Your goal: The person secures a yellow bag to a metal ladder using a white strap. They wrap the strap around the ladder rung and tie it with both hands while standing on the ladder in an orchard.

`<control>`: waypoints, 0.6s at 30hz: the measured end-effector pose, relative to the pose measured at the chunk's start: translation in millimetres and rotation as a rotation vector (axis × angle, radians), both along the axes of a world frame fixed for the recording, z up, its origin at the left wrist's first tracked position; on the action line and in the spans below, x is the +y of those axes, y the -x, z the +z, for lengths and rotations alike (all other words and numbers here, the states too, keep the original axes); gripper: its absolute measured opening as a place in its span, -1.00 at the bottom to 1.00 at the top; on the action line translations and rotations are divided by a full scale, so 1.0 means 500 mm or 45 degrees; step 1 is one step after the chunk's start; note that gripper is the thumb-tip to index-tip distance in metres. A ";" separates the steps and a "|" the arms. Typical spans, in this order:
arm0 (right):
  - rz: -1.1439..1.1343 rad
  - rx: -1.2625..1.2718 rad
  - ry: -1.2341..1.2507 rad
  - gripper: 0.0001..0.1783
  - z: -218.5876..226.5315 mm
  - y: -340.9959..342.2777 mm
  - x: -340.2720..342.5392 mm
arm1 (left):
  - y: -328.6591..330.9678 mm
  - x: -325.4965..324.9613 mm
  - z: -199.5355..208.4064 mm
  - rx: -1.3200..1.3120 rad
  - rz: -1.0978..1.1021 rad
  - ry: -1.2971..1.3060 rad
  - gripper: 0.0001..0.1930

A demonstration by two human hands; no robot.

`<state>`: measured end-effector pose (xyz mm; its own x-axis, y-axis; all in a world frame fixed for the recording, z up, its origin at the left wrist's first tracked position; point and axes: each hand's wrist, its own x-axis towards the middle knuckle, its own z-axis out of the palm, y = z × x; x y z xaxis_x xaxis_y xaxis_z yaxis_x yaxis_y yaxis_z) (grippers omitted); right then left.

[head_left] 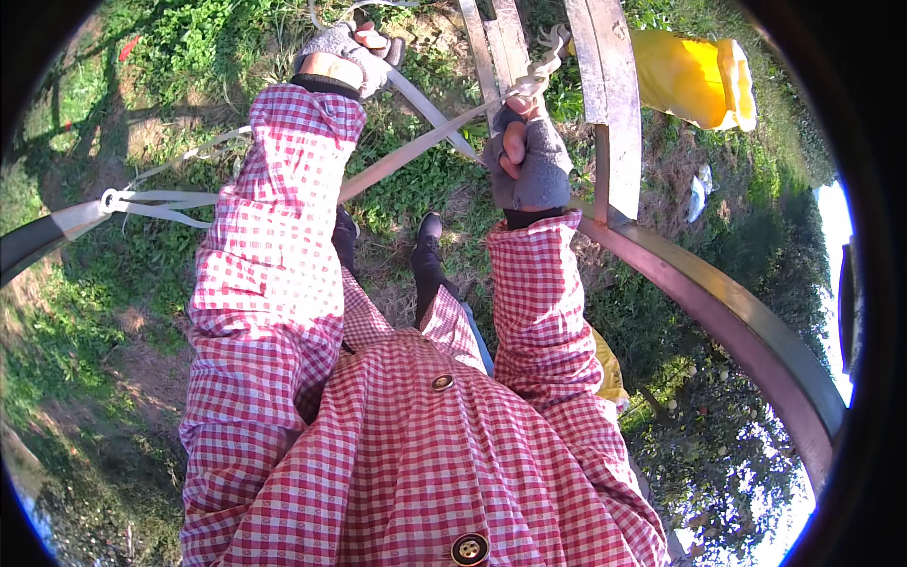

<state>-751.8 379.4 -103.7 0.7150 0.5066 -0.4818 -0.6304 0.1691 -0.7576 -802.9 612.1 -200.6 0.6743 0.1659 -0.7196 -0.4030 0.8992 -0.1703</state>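
Observation:
My left hand (351, 55), in a grey fingerless glove, reaches to the upper left with its fingers curled round a pale flat strap (423, 106). That strap slants down to the right, past a second band. My right hand (531, 156), also gloved in grey, is closed on this other pale strap (402, 163) beside the metal frame (614, 104). Just above the right fingers, a twisted length of strap (546, 64) runs up between the frame's upright bars. The exact pinch of each hand is partly hidden by the glove and fingers.
A dark bar (38, 244) at the left edge carries a knotted pale strap (111, 200). From the frame, a curved metal beam (727, 293) sweeps to the lower right. Beyond it lies a yellow sack (685, 80) and a pale plastic scrap (699, 194). Grass surrounds my dark shoes (430, 231).

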 end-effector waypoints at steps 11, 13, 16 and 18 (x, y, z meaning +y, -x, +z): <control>-0.070 -0.488 0.387 -0.88 0.047 -0.017 -0.022 | 0.084 0.045 -0.042 1.175 -1.324 -2.230 -0.53; -0.058 -0.435 0.453 -0.89 0.050 -0.022 -0.034 | 0.031 -0.033 0.070 0.511 -0.874 -2.131 -0.67; -0.049 -0.485 0.493 -0.86 0.045 -0.022 -0.032 | -0.030 -0.111 0.120 0.017 -0.962 -2.161 -0.73; -0.061 -0.546 0.555 -0.85 0.040 -0.025 -0.021 | -0.060 -0.162 0.119 -0.186 -0.994 -2.072 -0.70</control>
<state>-739.1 369.0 -83.8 0.9081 0.2901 -0.3018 -0.2534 -0.1929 -0.9479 -772.8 531.1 -141.3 0.9697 0.2166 -0.1129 0.0837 0.1396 0.9867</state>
